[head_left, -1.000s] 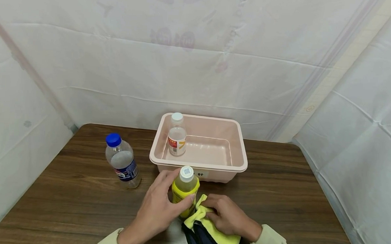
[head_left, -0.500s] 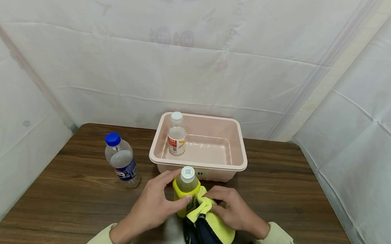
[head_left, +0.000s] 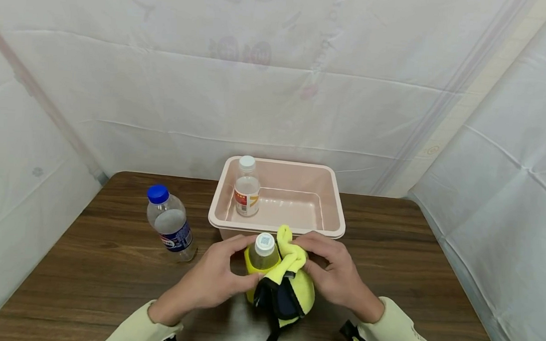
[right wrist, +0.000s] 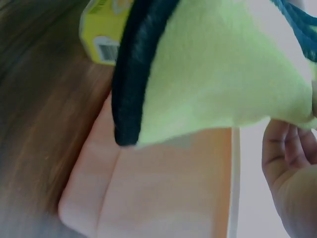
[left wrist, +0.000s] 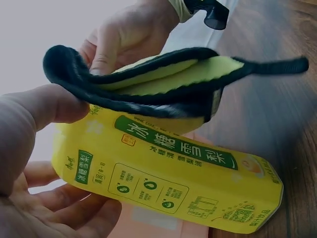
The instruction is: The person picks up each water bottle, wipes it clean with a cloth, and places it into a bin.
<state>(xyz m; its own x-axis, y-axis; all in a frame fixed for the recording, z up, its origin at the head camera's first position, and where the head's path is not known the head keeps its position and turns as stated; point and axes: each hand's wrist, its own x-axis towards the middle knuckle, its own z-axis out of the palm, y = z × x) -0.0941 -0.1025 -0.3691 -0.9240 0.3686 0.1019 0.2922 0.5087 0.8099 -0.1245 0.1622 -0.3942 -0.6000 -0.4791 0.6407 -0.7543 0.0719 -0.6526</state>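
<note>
From where I stand, a blue-capped bottle is on the table, left of the pink bin. Next comes the left hand, its thumb and fingers curved around the yellow bottle, just in front of the bin. This bottle stands nearly upright: its long axis is vertical, the white cap on top. Behind it, in the left part of the bin, a clear bottle stands. To the right, the right hand pinches a yellow-green cloth piece, also before the bin. Its long axis runs from far to near; the narrow twisted end points towards the bin, and the dark strap points away. One bottle is inside the bin, two are outside. The cloth does not surround the yellow bottle, so I judge this handling unfinished.
</note>
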